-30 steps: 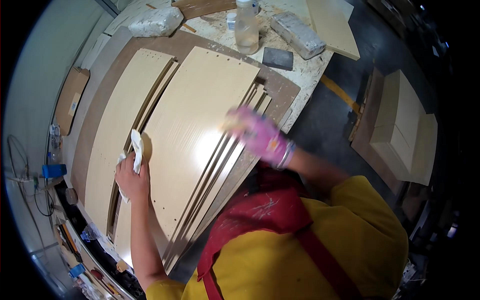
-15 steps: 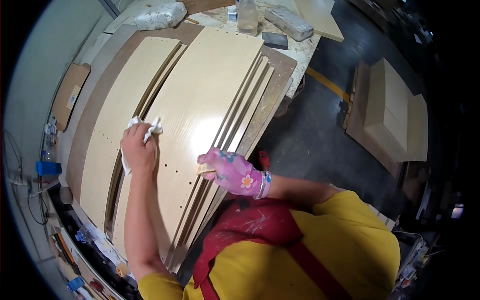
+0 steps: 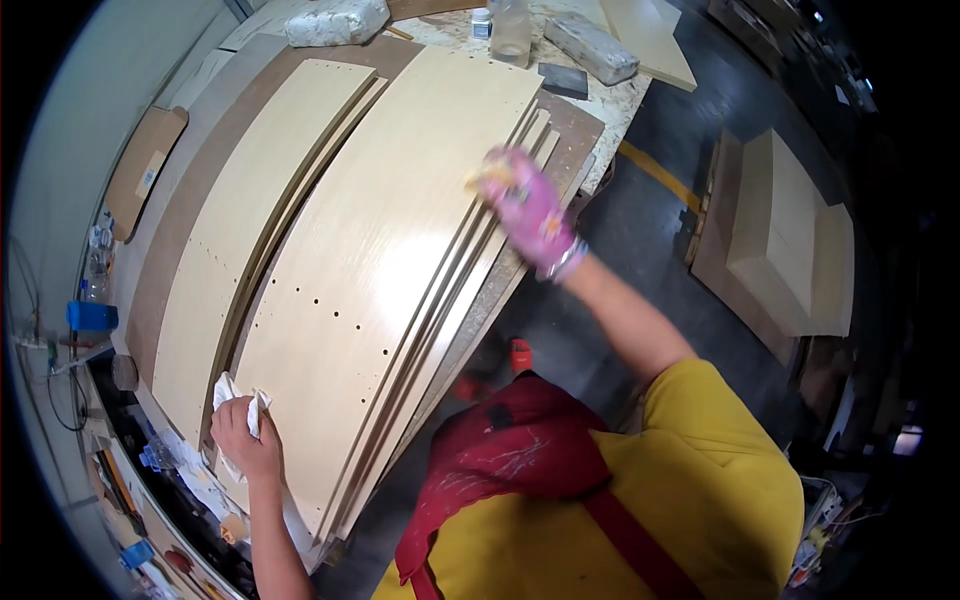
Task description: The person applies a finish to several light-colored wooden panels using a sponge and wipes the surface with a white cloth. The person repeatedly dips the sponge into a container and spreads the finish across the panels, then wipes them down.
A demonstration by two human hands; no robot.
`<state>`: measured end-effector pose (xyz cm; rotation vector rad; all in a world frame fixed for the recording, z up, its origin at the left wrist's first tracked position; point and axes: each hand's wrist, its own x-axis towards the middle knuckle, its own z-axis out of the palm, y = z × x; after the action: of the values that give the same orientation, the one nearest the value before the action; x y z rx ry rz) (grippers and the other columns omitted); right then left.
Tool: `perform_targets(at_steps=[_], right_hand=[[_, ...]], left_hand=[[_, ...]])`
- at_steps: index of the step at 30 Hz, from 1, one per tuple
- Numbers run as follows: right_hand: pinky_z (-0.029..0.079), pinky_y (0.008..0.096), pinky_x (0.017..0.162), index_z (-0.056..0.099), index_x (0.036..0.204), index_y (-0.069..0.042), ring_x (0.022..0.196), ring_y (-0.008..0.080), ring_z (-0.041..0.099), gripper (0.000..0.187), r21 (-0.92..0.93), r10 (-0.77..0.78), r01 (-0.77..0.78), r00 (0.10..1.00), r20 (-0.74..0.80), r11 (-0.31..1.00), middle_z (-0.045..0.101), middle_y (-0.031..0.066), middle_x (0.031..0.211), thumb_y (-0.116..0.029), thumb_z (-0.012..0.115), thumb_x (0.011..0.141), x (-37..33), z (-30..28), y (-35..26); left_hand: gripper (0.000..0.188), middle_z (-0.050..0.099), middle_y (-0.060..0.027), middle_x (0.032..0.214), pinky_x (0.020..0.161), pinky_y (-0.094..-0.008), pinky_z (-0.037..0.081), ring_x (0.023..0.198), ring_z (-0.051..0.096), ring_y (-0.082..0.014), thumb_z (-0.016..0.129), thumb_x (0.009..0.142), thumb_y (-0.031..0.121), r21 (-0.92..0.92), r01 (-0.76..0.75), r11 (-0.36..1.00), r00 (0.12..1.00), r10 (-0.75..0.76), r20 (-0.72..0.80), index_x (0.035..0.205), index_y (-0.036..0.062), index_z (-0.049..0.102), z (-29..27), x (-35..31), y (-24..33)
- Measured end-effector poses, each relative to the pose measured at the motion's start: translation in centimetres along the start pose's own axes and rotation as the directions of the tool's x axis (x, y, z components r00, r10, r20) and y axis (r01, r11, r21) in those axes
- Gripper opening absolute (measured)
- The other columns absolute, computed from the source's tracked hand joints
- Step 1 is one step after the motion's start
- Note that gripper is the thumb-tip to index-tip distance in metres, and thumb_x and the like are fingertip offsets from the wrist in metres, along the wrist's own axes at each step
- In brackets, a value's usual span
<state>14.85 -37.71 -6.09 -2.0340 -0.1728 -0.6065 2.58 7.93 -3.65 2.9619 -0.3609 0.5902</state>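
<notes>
A speckled workbench (image 3: 610, 100) ran from lower left to the top of the frame. On it lay a brown board (image 3: 180, 250) bearing pale drilled panels (image 3: 380, 260), with two wrapped blocks (image 3: 590, 47), a clear bottle (image 3: 510, 20) and a dark pad (image 3: 565, 80) at the upper end.

Your left hand (image 3: 243, 440) rests on the near left corner of the top panel (image 3: 390, 260), closed around a crumpled cloth (image 3: 236, 400). Your right hand (image 3: 530, 210) sits on the panel's right edge, farther from you. That panel lies on a stack of thinner boards (image 3: 480, 290) stepping out to its right. Left of it lies a second panel (image 3: 250, 230). Behind both, on the workbench (image 3: 620, 110), stand a bottle (image 3: 510, 25) and a block (image 3: 590, 48). Right of the bench, on the floor, lies another stack of boards (image 3: 790, 240).
</notes>
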Motion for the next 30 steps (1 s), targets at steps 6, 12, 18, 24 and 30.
perform_targets(at_steps=[6,12,18,24,30], right_hand=[[0.052,0.0380,0.086,0.067,0.095,-0.014,0.102,0.0298,0.061,0.012,-0.096,-0.346,0.382,0.899,0.268,0.919,0.057,0.0131,0.116,-0.022,0.062,0.089,-1.6,0.1,-1.7],[0.051,0.0386,0.084,0.066,0.097,-0.009,0.097,0.0327,0.062,0.017,-0.082,0.101,-0.092,0.988,0.114,0.992,0.058,0.0163,0.114,-0.022,0.057,0.092,3.2,-2.3,0.7],[0.053,0.0381,0.077,0.061,0.110,-0.008,0.093,0.0285,0.062,0.027,-0.050,-0.301,0.379,0.801,0.517,0.924,0.061,0.0123,0.100,-0.016,0.060,0.085,-7.3,5.2,-5.7],[0.054,0.0362,0.079,0.064,0.102,-0.014,0.103,0.0276,0.060,0.017,-0.051,-0.547,0.580,0.791,0.275,0.813,0.059,0.0131,0.105,-0.009,0.058,0.086,-5.7,4.2,-5.2],[0.050,0.0419,0.084,0.060,0.104,-0.005,0.094,0.0360,0.062,0.023,-0.095,-0.059,0.084,0.969,0.240,0.992,0.059,0.0197,0.111,-0.024,0.056,0.092,-4.4,2.4,-6.3]], left_hand=[[0.024,0.059,-0.0103,0.097,0.084,-0.0426,0.039,0.096,0.053,-0.0319,0.059,0.073,0.007,0.037,0.016,0.999,1.000,-0.017,0.009,0.097,0.0054,0.060,-0.3,-0.2,0.0],[0.023,0.059,-0.0103,0.098,0.086,-0.0427,0.038,0.098,0.053,-0.0323,0.060,0.075,0.009,0.070,0.050,0.996,0.999,-0.051,0.008,0.098,0.0062,0.060,0.1,0.1,0.2],[0.022,0.059,-0.0102,0.098,0.085,-0.0424,0.039,0.098,0.053,-0.0317,0.061,0.077,0.010,0.096,0.079,0.992,0.997,-0.080,0.004,0.098,0.0071,0.060,0.0,0.0,0.3],[0.021,0.060,-0.0088,0.095,0.080,-0.0408,0.040,0.093,0.055,-0.0305,0.062,0.076,0.011,0.065,0.060,0.996,0.998,-0.059,-0.023,0.097,0.0085,0.061,-0.2,-0.3,-0.1],[0.020,0.061,-0.0076,0.093,0.078,-0.0405,0.041,0.091,0.056,-0.0300,0.062,0.077,0.011,-0.004,0.017,1.000,0.997,-0.017,-0.071,0.096,0.0086,0.062,-0.1,0.1,-0.2]])
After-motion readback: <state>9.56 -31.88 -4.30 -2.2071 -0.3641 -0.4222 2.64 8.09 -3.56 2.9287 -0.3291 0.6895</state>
